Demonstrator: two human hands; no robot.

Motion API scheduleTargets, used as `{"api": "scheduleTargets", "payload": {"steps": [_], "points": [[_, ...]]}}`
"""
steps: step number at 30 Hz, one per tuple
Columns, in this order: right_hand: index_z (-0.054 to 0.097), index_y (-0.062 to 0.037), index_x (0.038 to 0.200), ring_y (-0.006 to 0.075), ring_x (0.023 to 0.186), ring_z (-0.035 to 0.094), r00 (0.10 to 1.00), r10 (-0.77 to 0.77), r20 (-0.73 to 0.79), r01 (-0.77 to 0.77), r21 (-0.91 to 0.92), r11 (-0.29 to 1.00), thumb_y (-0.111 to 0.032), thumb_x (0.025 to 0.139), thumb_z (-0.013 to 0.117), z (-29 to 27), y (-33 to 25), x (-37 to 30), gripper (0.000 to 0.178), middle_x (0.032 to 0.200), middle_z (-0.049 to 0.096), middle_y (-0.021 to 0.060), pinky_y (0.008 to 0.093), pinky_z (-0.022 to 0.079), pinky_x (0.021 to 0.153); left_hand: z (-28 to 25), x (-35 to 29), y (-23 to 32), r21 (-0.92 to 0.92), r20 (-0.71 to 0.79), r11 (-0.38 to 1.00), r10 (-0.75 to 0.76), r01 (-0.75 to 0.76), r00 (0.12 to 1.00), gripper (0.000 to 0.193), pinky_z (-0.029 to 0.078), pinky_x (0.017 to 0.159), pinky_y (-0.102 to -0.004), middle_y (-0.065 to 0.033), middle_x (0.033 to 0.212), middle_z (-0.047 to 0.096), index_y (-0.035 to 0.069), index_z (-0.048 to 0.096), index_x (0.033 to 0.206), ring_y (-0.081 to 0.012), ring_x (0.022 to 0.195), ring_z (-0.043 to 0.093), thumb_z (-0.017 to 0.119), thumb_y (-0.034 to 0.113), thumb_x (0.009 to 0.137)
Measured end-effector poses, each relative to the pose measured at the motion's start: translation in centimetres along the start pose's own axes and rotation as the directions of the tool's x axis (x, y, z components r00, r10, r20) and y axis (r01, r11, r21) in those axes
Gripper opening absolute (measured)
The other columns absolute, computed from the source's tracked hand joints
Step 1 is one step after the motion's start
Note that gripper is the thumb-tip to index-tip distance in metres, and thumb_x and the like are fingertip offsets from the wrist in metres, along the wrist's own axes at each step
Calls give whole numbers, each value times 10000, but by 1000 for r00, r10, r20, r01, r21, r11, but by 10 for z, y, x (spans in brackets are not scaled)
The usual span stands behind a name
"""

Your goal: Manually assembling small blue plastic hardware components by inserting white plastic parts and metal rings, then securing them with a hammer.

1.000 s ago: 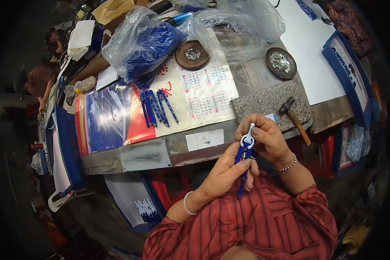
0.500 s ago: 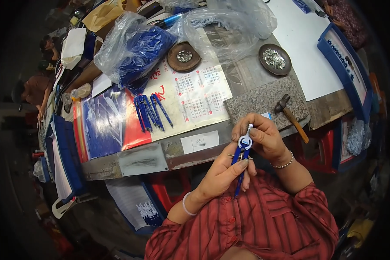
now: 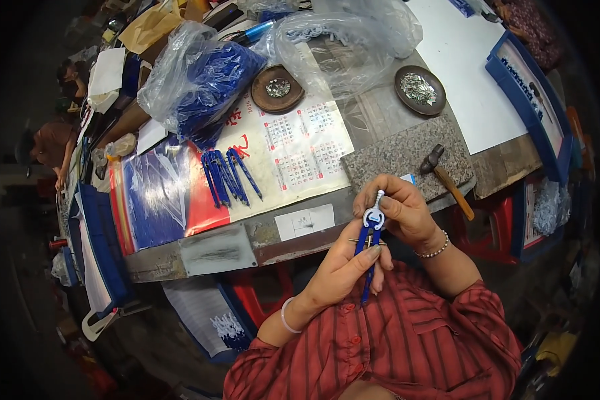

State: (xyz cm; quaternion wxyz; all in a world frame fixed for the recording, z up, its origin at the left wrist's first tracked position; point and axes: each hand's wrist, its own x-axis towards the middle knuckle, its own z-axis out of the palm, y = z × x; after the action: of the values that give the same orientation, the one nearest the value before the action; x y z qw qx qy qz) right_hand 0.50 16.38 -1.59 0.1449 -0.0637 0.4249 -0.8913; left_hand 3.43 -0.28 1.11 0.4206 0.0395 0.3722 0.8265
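Close in front of my red striped shirt, a drawing compass with blue legs and a pale blue head point(image 3: 373, 217) is held between both hands. My left hand point(image 3: 335, 272) is closed round its blue legs, thumb on top, with a thin metal screw sticking out crosswise beside the fingers. The fingers of my right hand point(image 3: 407, 212) pinch the compass's pale head and its knobbed handle. Several blue compass legs point(image 3: 227, 177) lie side by side on the table sheet to the left.
A hammer point(image 3: 440, 167) rests on a granite slab point(image 3: 400, 150). Two brown dishes point(image 3: 263, 101) point(image 3: 405, 100) hold small metal pieces. A plastic bag of blue parts point(image 3: 213, 83) and a clear bag point(image 3: 353, 50) lie farther back. Blue trays point(image 3: 100, 233) point(image 3: 533, 100) stand at both sides.
The compass has turned slightly in my fingers and its head sits a little farther left. Both hands keep their hold. The table has shifted slightly left in view.
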Motion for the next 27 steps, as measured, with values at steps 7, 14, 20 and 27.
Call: {"api": "scheduleTargets", "payload": {"steps": [7, 14, 20, 27], "points": [[519, -11, 924, 175, 881, 543, 1000, -4, 1, 4, -7, 1000, -251, 905, 555, -4, 2, 1, 243, 914, 563, 123, 289, 426, 806, 0, 3, 2, 57, -25, 998, 1, 0, 1000, 400, 497, 561, -275, -148, 883, 560, 11, 262, 1302, -170, 597, 583, 424, 133, 957], [510, 10, 1013, 164, 890, 593, 991, 82, -108, -100, -174, 980, -167, 908, 527, -5, -21, -1, 207, 967, 590, 123, 288, 471, 809, -2, 8, 4, 98, -43, 995, 4, 0, 999, 437, 496, 566, -267, -143, 879, 561, 16, 241, 1335, -159, 602, 578, 426, 134, 957], [525, 9, 1033, 122, 787, 592, 957, -90, -274, -69, -519, 852, -51, 891, 486, -38, -77, -9, 159, 925, 605, 101, 253, 483, 756, -6, 10, 7, 101, 4, 995, 12, -12, 1000, 504, 487, 598, -256, -120, 897, 555, 56, 184, 1413, -131, 632, 564, 414, 135, 972], [557, 19, 982, 107, 757, 563, 883, -328, -334, -172, -883, 436, -90, 880, 534, -122, -121, 28, 151, 838, 616, 61, 239, 459, 705, -2, 14, 7, 99, -29, 995, 31, -28, 999, 488, 480, 610, -251, -111, 893, 562, 37, 214, 1402, -130, 642, 566, 420, 125, 968]]}}
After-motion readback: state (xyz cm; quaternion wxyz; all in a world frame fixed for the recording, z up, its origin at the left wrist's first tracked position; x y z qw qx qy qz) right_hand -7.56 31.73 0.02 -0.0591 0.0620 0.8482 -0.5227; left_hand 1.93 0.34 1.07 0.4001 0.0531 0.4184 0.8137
